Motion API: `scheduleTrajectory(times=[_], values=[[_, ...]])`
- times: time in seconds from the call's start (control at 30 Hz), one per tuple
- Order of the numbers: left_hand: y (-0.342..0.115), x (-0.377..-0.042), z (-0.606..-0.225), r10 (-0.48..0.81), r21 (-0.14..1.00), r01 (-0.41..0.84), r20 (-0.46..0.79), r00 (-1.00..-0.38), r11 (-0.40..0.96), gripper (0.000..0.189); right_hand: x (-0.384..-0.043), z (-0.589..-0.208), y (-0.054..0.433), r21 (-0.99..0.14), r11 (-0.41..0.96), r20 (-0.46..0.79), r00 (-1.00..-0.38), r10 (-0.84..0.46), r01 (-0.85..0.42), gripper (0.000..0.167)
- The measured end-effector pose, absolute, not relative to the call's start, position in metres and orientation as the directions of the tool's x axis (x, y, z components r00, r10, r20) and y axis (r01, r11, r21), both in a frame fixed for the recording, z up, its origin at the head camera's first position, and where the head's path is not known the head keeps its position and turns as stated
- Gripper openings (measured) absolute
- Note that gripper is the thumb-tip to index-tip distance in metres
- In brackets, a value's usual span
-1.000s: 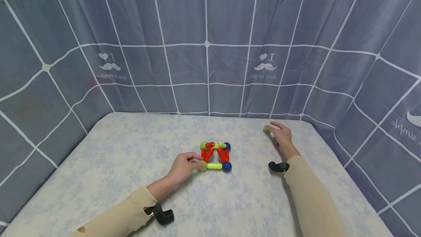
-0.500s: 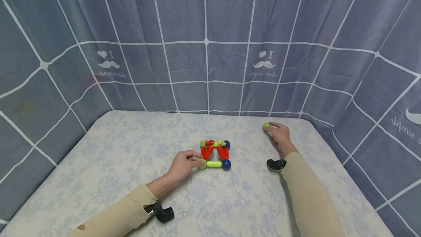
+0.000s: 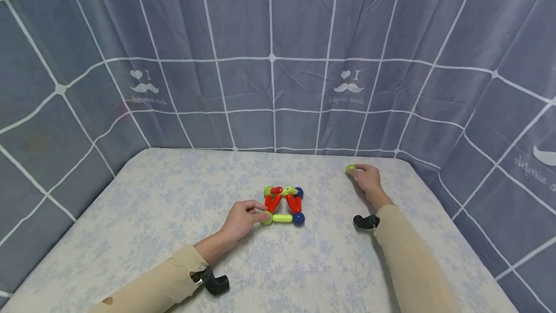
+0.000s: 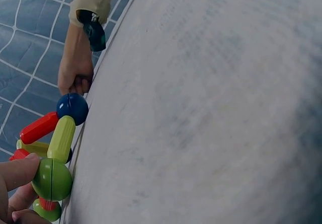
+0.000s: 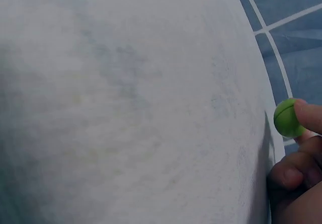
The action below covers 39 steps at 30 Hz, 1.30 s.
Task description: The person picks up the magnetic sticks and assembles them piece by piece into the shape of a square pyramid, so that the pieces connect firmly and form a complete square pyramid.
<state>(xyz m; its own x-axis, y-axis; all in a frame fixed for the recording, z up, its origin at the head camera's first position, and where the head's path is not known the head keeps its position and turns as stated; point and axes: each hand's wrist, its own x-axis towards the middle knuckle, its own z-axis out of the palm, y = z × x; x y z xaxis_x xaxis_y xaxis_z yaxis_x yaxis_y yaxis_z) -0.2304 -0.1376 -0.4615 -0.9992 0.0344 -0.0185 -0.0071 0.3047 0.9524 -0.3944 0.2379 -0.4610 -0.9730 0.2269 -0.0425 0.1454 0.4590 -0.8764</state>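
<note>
A small frame of balls and rods stands mid-table, with red rods [image 3: 291, 204] leaning up from its corners. My left hand [image 3: 242, 222] pinches the green ball [image 4: 52, 179] at the frame's near left corner. A yellow-green rod [image 3: 282, 218] joins that ball to a dark blue ball [image 3: 298, 219] on the near right. Toward the table's far right, my right hand [image 3: 368, 180] pinches a loose green ball [image 5: 288, 118] between thumb and fingers. In the right wrist view the thumb covers part of this ball.
A pale blue-patterned cloth covers the table [image 3: 173, 182]. Its far edge meets a hanging blue-grey curtain [image 3: 299, 86] with white grid lines, which also closes in both sides. A black wrist device [image 3: 212, 282] juts out beside the left sleeve.
The right hand has shifted slightly left with its green ball. The left hand keeps its hold on the frame's corner ball, and the frame stays in place.
</note>
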Motion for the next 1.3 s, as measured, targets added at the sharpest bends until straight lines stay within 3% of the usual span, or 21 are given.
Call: scheduleTrajectory(times=[0.33, 0.73, 1.3], values=[[-0.138, -0.23, -0.463, 0.037, 0.954, -0.003, -0.014, -0.999, 0.299, 0.018, -0.38, -0.448, 0.219, -0.851, 0.526, 0.052, -0.994, 0.092, 0.004, 0.048], [-0.138, -0.228, -0.462, 0.037, 0.955, 0.009, -0.002, -0.999, 0.297, 0.016, -0.358, -0.427, 0.196, -0.87, 0.485, 0.092, -0.996, -0.021, -0.091, 0.048], [-0.136, -0.226, -0.46, 0.027, 0.959, -0.004, -0.013, -1.0, 0.285, 0.016, -0.321, -0.408, 0.153, -0.901, 0.416, 0.051, -0.983, -0.179, -0.122, 0.039]])
